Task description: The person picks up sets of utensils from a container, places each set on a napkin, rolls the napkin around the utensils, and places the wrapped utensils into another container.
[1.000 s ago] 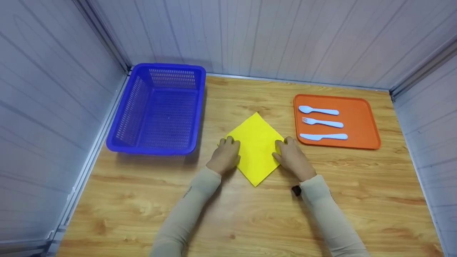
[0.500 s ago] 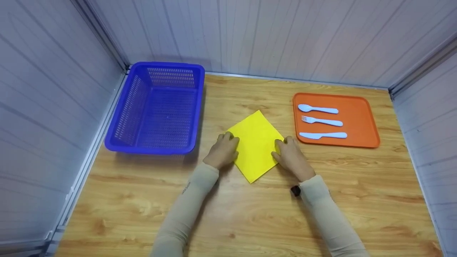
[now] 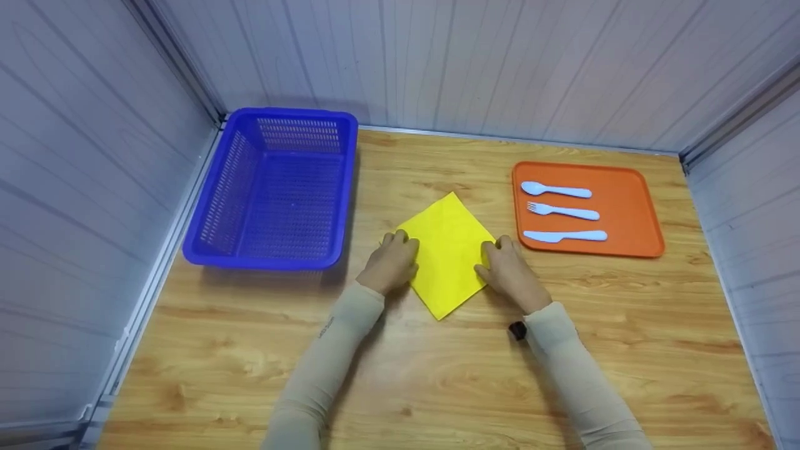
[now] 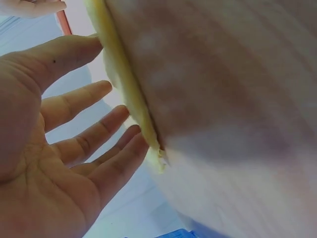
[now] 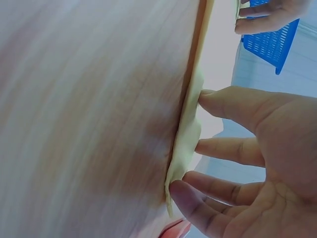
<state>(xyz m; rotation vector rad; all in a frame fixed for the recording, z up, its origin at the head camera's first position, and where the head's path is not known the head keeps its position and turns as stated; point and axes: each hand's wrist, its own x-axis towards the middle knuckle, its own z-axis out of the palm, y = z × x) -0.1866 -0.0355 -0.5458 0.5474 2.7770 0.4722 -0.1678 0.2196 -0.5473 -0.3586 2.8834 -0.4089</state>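
A flat, pale-brown, wood-grained tabletop [image 3: 419, 381] bears a bright yellow, square sheet of thin, cloth-like material [image 3: 445, 256], turned like a diamond. It looks light, soft and hard to break; its pliable side corners seem the best hold. It lies between the left hand [image 3: 389, 261] and right hand [image 3: 512, 274], whose spread fingertips rest on those opposite corners.

The tabletop [image 3: 412, 375] is yellowish brown, its wood grain running left to right. In its far left corner stands a blue basket [image 3: 269, 261], close to the left and far edges. An orange tray [image 3: 628, 209] lies near the far right corner. Midway between left and right edges, a yellow sheet [image 3: 447, 256] lies diamond-wise, one corner towards the far edge
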